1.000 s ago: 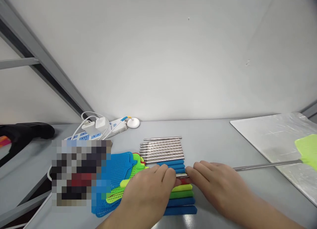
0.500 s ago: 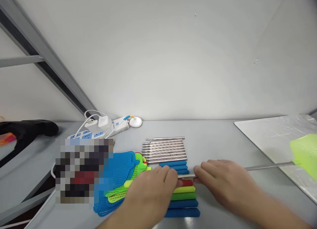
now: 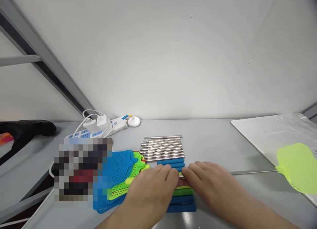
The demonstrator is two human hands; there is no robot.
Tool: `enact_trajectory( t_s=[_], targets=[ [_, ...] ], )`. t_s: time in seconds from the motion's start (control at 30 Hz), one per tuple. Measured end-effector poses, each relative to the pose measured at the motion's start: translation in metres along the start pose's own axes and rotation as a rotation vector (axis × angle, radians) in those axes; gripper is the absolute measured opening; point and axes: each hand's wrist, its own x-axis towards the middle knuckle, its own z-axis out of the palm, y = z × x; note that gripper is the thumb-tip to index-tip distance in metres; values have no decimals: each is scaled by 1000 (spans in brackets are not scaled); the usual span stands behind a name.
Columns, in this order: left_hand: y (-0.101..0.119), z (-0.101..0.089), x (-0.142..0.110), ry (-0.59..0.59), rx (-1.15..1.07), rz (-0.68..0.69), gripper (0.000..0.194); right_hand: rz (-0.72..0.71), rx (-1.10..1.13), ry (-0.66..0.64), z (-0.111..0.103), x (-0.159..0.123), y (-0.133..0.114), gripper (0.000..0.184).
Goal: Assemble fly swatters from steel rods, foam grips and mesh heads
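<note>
Gripping yellow-green fly swatter (image 3: 296, 168) by metal rod (image 3: 255, 172) inside right hand (image 3: 213, 189); clasping yellow handle (image 3: 129, 180), apparently, inside left hand (image 3: 150, 192).

- Power strip (image 3: 120, 125) with plugs (image 3: 102, 122) lies left of centre
- White disc (image 3: 134, 121) sits beside it
- Black object (image 3: 32, 127), left edge
- Board (image 3: 264, 131), right
- Frame (image 3: 49, 63) slants, upper left

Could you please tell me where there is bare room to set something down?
Bare tabletop shows between the rods and the board, beyond the right hand; a smaller patch separates rods and power strip. The near middle and left are crowded with handles and swatter heads.
</note>
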Motion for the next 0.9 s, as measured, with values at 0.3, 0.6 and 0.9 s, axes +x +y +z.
enact_trajectory(
  t_s=[0.3, 0.6, 0.9],
  targets=[
    [-35, -11, 2, 108, -64, -70, 24, 80, -213, 202, -24, -18, 58, 27],
    [-43, -7, 4, 91, -53, -60, 24, 37, -138, 186, -23, -23, 62, 22],
    [1, 9, -4, 98, -44, -1, 15, -55, 36, 54, -6, -11, 12, 16]
  ],
)
